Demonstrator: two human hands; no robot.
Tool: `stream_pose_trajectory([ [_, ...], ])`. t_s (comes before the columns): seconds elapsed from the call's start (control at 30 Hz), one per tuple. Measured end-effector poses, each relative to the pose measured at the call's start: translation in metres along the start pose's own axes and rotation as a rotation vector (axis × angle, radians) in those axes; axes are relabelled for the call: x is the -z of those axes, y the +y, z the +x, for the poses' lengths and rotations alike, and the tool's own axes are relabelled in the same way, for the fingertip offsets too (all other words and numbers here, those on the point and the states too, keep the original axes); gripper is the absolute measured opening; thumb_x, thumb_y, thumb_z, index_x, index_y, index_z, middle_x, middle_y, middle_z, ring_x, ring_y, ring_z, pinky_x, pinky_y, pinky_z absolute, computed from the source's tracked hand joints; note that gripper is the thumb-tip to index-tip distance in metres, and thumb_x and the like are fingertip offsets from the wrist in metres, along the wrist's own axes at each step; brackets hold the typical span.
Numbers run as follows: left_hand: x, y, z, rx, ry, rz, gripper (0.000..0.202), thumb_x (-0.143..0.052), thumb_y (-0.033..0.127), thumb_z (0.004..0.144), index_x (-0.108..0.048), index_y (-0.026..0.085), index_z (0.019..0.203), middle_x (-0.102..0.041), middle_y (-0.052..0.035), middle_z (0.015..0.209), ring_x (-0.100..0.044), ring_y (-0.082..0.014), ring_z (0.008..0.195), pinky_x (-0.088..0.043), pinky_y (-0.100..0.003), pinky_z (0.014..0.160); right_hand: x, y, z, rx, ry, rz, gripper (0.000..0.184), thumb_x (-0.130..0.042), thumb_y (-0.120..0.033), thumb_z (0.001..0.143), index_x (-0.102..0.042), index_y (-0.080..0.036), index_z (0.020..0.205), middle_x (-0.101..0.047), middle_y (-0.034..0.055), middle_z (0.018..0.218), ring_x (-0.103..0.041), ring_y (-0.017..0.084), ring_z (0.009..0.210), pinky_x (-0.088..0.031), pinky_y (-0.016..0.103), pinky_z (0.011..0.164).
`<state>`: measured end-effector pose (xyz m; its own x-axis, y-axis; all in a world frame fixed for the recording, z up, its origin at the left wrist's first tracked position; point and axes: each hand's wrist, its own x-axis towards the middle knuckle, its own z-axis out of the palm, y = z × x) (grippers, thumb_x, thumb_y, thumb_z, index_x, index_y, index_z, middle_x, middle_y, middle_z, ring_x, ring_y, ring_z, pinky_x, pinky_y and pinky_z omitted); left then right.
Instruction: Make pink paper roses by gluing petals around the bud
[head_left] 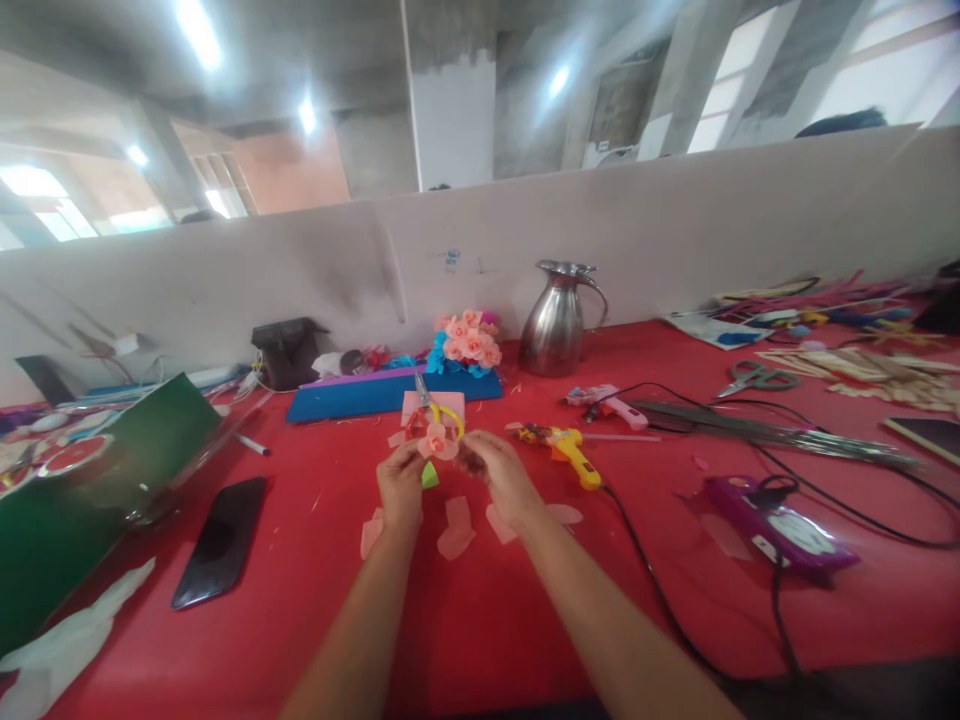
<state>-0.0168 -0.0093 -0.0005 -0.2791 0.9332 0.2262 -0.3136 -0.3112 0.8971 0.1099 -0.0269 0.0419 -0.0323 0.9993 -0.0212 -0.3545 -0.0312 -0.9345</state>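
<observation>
Between my two hands is a pink paper flower (436,442) with ruffled petals. My left hand (401,480) pinches its left side. The fingers of my right hand (499,470) are closed at the flower's right edge, partly blurred. Just behind the flower lie yellow-handled scissors (448,415), blades pointing away, over pink paper sheets (454,400). A small green piece (430,475) sits below the flower. Cut pink petal pieces (456,528) are scattered on the red table near my wrists. Right of my right hand rests a yellow glue gun (566,455) with a black cord.
A bunch of pink flowers (469,342) lies by a blue slab (360,396). Behind stands a steel jug (559,325). A pink glue gun (611,405), purple power strip (780,530) and cords spread rightward. At left are a black phone (221,540) and green board (150,470).
</observation>
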Motion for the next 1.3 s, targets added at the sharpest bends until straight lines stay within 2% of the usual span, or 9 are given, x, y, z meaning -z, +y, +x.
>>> stream_pose_trajectory([
  [0.13,0.000,-0.001,0.000,0.002,-0.013,0.026,0.012,-0.066,0.018,0.062,-0.072,0.016,0.073,-0.070,-0.0028,0.077,-0.061,-0.0159,0.076,-0.046,-0.028,0.077,-0.002,0.001,-0.001,-0.020,-0.055,-0.069,0.027,-0.059,-0.043,0.069,-0.058,-0.018,0.058,-0.057,-0.0002,0.055,-0.045,0.011,0.052,-0.030,0.026,0.055],
  [0.23,0.000,-0.002,0.000,0.021,-0.016,0.024,0.012,-0.067,0.018,0.061,-0.072,0.017,0.071,-0.071,-0.0027,0.075,-0.062,-0.0161,0.074,-0.047,-0.028,0.075,-0.002,0.001,-0.001,-0.016,-0.081,-0.100,0.024,-0.062,-0.040,0.066,-0.060,-0.018,0.060,-0.057,-0.0007,0.056,-0.045,0.011,0.053,-0.030,0.025,0.055],
  [0.37,0.001,-0.006,0.001,0.045,-0.025,0.021,0.014,-0.068,0.017,0.060,-0.073,0.017,0.073,-0.071,-0.0029,0.075,-0.062,-0.0161,0.073,-0.047,-0.028,0.073,-0.002,0.000,-0.001,0.030,-0.052,-0.094,0.017,-0.064,-0.035,0.063,-0.060,-0.018,0.059,-0.053,-0.0031,0.054,-0.042,0.010,0.053,-0.030,0.025,0.056],
  [0.53,0.001,-0.006,0.002,0.019,-0.022,0.037,0.013,-0.066,0.016,0.062,-0.073,0.017,0.072,-0.070,-0.0015,0.074,-0.060,-0.0140,0.072,-0.045,-0.025,0.072,-0.002,-0.003,-0.002,0.028,0.004,-0.045,0.019,-0.062,-0.036,0.065,-0.059,-0.019,0.059,-0.054,-0.0023,0.055,-0.043,0.011,0.053,-0.030,0.025,0.055],
  [0.67,0.002,-0.004,0.002,0.008,0.002,0.050,0.011,-0.066,0.017,0.061,-0.072,0.016,0.071,-0.070,-0.0013,0.074,-0.060,-0.0141,0.071,-0.045,-0.026,0.072,-0.001,0.001,0.000,-0.013,0.022,0.001,0.025,-0.062,-0.043,0.066,-0.058,-0.018,0.060,-0.056,-0.0007,0.056,-0.045,0.011,0.052,-0.030,0.025,0.053],
  [0.87,-0.001,0.000,0.000,0.021,0.025,0.075,0.012,-0.068,0.021,0.060,-0.072,0.016,0.071,-0.068,-0.0014,0.071,-0.058,-0.0139,0.069,-0.045,-0.025,0.069,0.002,0.008,0.004,-0.050,-0.017,0.036,0.038,-0.057,-0.054,0.069,-0.061,-0.017,0.064,-0.059,0.0007,0.057,-0.048,0.011,0.051,-0.032,0.025,0.054],
  [1.07,-0.005,0.005,0.000,0.083,0.086,0.076,0.014,-0.072,0.024,0.057,-0.072,0.015,0.068,-0.061,0.0024,0.058,-0.048,-0.0084,0.055,-0.037,-0.020,0.054,0.004,0.008,0.005,-0.022,-0.006,-0.020,0.035,-0.061,-0.051,0.067,-0.064,-0.017,0.064,-0.061,0.0023,0.061,-0.049,0.011,0.054,-0.033,0.025,0.054],
  [1.17,-0.003,0.002,0.001,0.088,0.078,0.074,0.017,-0.072,0.026,0.057,-0.072,0.014,0.070,-0.063,0.0015,0.060,-0.050,-0.0091,0.057,-0.037,-0.020,0.055,0.005,0.008,0.005,-0.002,0.022,-0.046,0.030,-0.064,-0.047,0.064,-0.063,-0.017,0.063,-0.061,0.0020,0.061,-0.048,0.012,0.055,-0.032,0.025,0.054],
  [1.3,0.000,-0.002,0.003,0.098,0.041,0.075,0.016,-0.070,0.026,0.060,-0.072,0.015,0.072,-0.066,-0.0007,0.066,-0.054,-0.0113,0.062,-0.040,-0.022,0.060,0.003,0.007,0.004,-0.010,-0.010,-0.053,0.032,-0.063,-0.049,0.066,-0.064,-0.017,0.065,-0.061,0.0017,0.062,-0.048,0.012,0.055,-0.033,0.025,0.054],
])
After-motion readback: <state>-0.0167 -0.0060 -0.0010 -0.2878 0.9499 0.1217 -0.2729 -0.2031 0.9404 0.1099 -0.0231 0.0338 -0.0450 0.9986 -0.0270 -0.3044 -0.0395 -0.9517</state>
